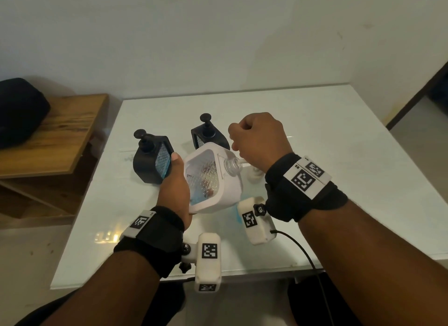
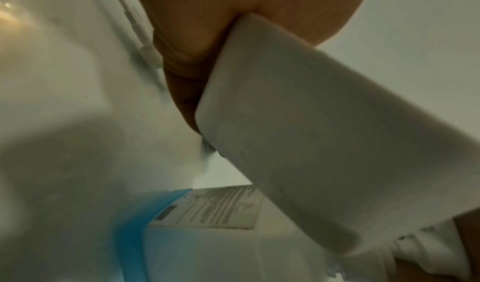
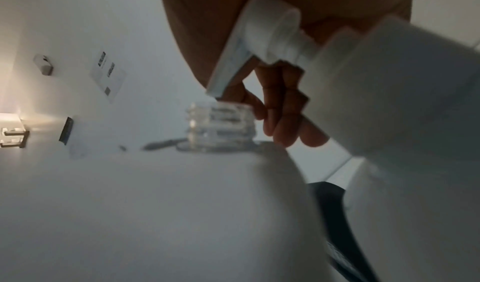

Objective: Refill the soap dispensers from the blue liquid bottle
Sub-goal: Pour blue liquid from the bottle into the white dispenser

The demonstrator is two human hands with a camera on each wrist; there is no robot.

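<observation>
On the glossy white table (image 1: 315,141), the left hand (image 1: 175,185) grips the tilted white square soap dispenser (image 1: 213,180), steadying its open neck. The right hand (image 1: 259,139), fingers curled, lifts the white pump head (image 3: 262,38) clear, probably to make way for refilling.

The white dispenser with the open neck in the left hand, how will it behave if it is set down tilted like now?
The white dispenser would probably tip: it leans, gripped by the left hand. Its pump is out, held in the right hand, so liquid could spill from the open neck. It likely feels light, since only little blue liquid shows at the bottom.
</observation>
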